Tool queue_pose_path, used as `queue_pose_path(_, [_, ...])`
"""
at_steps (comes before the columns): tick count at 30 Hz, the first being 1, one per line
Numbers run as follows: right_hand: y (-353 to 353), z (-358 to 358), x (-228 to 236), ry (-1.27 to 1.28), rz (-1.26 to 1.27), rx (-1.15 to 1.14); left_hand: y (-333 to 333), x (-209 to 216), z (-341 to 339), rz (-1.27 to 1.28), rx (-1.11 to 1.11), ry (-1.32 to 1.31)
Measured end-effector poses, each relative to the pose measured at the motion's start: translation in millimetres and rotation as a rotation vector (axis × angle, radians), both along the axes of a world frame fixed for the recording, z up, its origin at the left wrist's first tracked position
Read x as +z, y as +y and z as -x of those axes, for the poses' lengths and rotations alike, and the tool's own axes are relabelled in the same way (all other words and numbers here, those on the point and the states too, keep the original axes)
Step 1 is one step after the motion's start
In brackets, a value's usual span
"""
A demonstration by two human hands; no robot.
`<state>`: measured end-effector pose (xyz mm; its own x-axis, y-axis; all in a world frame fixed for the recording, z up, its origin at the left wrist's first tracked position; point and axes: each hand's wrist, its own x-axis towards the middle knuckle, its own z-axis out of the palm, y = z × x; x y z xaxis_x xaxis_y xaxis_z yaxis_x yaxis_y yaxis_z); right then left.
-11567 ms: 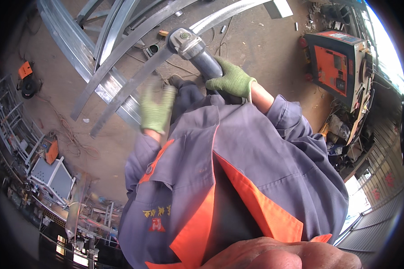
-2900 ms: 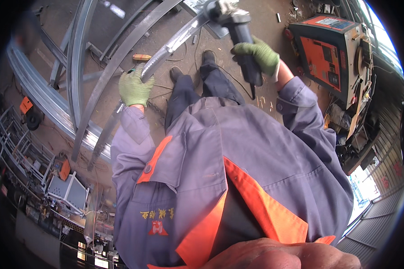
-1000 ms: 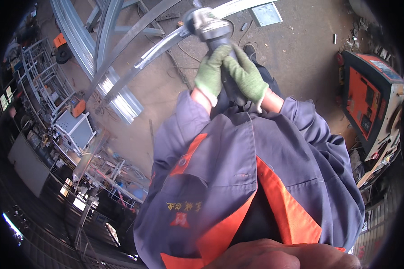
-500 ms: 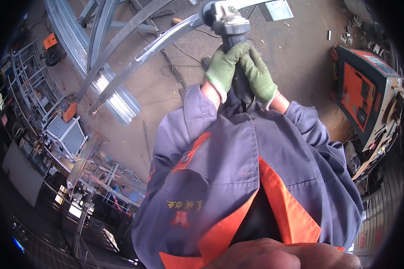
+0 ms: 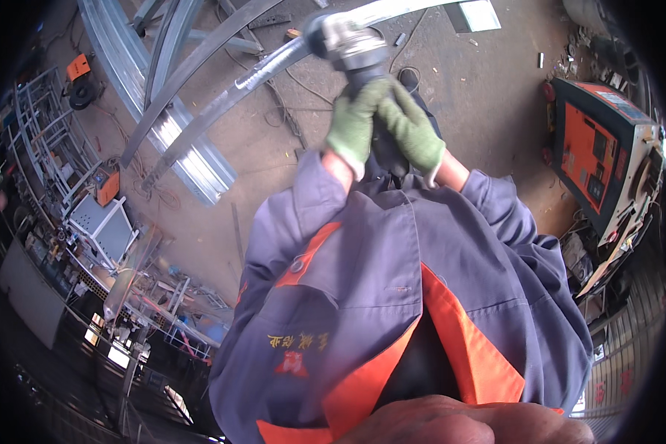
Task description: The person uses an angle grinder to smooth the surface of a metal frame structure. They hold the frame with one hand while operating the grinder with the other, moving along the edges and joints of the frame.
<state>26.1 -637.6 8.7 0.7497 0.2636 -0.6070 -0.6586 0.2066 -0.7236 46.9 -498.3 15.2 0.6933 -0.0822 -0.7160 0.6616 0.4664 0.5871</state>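
Both gloved hands are wrapped round the dark body of an angle grinder (image 5: 361, 58), its metal head pointing away from me. My left hand (image 5: 351, 122), in a green glove, grips the left side. On the right side, my right hand (image 5: 413, 129) closes on the same tool, and the thumbs come near each other on top. The grinder's head meets a long curved metal bar (image 5: 266, 68), which has bright, shiny patches along its upper face. Whether the disc touches the bar is blurred. The tool's rear end runs down toward my jacket.
Silvery metal profiles (image 5: 192, 159) lie at the upper left beside another curved bar (image 5: 192, 70). An orange and black machine (image 5: 599, 155) stands at the right. Cables trail over the floor. Metal frames (image 5: 52, 140) and a cluttered bench line the left side.
Both hands and the grinder have shifted left along the curved bar. My grip on the tool stays the same, and more of the bar's bright far part shows to the right of the head.
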Motion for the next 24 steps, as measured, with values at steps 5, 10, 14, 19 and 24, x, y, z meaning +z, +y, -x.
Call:
queue_pose_path(5, [31,-16,4,-0.039,-0.271,0.191,35,3,17,-0.067,0.308,0.101])
queue_pose_path(10, [15,-3,11,0.042,-0.039,-0.069,14,-5,-4,-0.062,-0.081,-0.013])
queue_pose_path(14, [23,-6,5,0.060,-0.016,0.041,17,5,3,-0.005,0.093,-0.012])
queue_pose_path(19, [31,-13,5,-0.079,-0.264,0.199,31,15,15,-0.152,0.316,-0.009])
queue_pose_path(24, [12,-3,6,0.055,-0.016,-0.054,13,5,-1,-0.003,-0.086,0.004])
